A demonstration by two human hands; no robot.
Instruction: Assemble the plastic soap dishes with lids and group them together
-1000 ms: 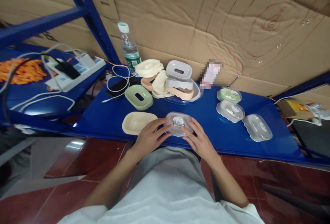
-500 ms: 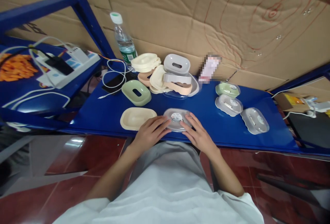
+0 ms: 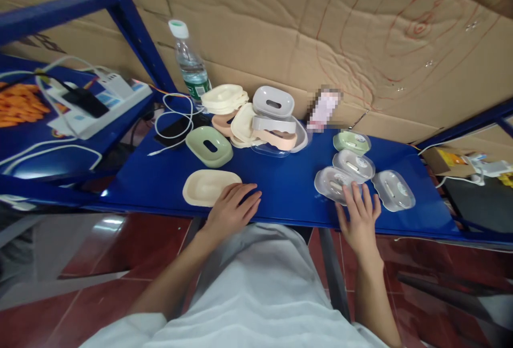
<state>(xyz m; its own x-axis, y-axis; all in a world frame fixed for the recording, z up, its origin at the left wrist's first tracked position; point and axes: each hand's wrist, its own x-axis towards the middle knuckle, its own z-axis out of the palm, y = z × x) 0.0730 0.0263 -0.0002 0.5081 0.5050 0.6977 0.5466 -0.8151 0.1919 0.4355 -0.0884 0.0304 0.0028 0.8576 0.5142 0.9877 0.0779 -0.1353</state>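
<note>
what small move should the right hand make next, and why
Probably lift the right hand back off the near clear-covered grey dish: the dish seems to sit on the blue table close to the other covered dishes, and the fingers look spread at its near edge rather than wrapped around it. Whether they touch it is hard to tell.

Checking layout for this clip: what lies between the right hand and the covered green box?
In the head view, a gray covered box lies between the right hand and the green box, with a second gray box beside it, nearer the hand.
</note>
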